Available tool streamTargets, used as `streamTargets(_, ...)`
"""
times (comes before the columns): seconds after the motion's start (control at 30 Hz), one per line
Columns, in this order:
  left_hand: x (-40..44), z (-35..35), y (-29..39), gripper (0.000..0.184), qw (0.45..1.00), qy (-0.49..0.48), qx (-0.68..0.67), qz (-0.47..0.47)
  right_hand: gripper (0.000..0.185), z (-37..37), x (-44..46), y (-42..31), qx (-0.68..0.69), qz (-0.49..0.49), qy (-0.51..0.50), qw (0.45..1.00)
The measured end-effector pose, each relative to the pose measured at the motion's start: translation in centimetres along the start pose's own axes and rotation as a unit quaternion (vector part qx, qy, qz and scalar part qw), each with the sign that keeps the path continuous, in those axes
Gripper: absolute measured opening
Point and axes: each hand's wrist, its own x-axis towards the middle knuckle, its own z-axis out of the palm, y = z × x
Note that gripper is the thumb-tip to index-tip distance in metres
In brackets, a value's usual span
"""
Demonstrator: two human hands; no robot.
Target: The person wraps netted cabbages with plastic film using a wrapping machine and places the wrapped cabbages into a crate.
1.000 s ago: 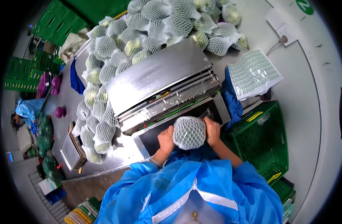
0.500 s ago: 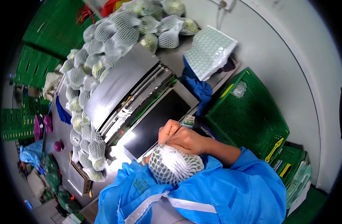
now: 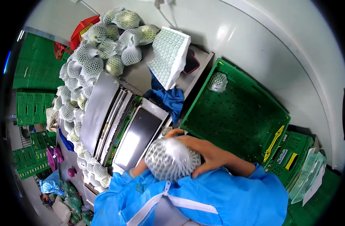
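A round piece of produce in a white foam net (image 3: 170, 162), with clear film bunched over its top, is close to my chest. My right hand (image 3: 206, 148) curves around its far and right side, thumb and fingers against the film. My left hand (image 3: 139, 168) is at its left side, mostly hidden behind it, so its fingers do not show. Just beyond the hands is a metal machine (image 3: 99, 111) with a dark flat plate (image 3: 138, 130). To the right, a green crate (image 3: 238, 113) holds one film-wrapped netted piece (image 3: 218, 82) in its far corner.
Many foam-netted pieces (image 3: 91, 56) are heaped behind and left of the machine. A pale green quilted pack (image 3: 168, 56), a blue cloth (image 3: 167, 101) and a dark phone-like object (image 3: 191, 61) lie near the crate. More green crates (image 3: 289, 154) stand at the right.
My hands were together, pinching the film above the netted produce. Now my right hand has opened out and wraps around the produce. The view has shifted, showing more of the crate.
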Motion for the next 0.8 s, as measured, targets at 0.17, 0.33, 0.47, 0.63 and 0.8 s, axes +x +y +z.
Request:
streamTargets(0.17, 4.3, 2.4, 0.9, 0.072, 0.974, 0.172, 0.144, -0.022, 0.092, -3.9, -4.9, 5.2, 0.026, 0.170, 0.195, 0.966)
streamTargets(0.33, 13.0, 1.8, -1.1, 0.063, 0.975, 0.063, 0.210, -0.026, 0.110, -6.8, -5.8, 9.8, -0.074, 0.179, 0.357, 0.914)
streamTargets(0.47, 14.1, 1.1, -0.8, 0.064, 0.737, 0.159, 0.604, 0.256, 0.113, -11.9, -8.5, 19.0, -0.023, 0.271, 0.415, 0.868)
streamTargets(0.63, 8.0, -3.5, 1.3, 0.024, 0.846, 0.162, 0.450, 0.236, 0.107, -14.0, -5.3, 28.0, -0.377, 0.254, 0.320, 0.831)
streamTargets(0.8, -1.8, -7.1, 2.0, 0.019, 0.714, 0.272, 0.576, 0.289, 0.120, -14.6, -7.4, 35.5, -0.561, 0.161, 0.263, 0.768)
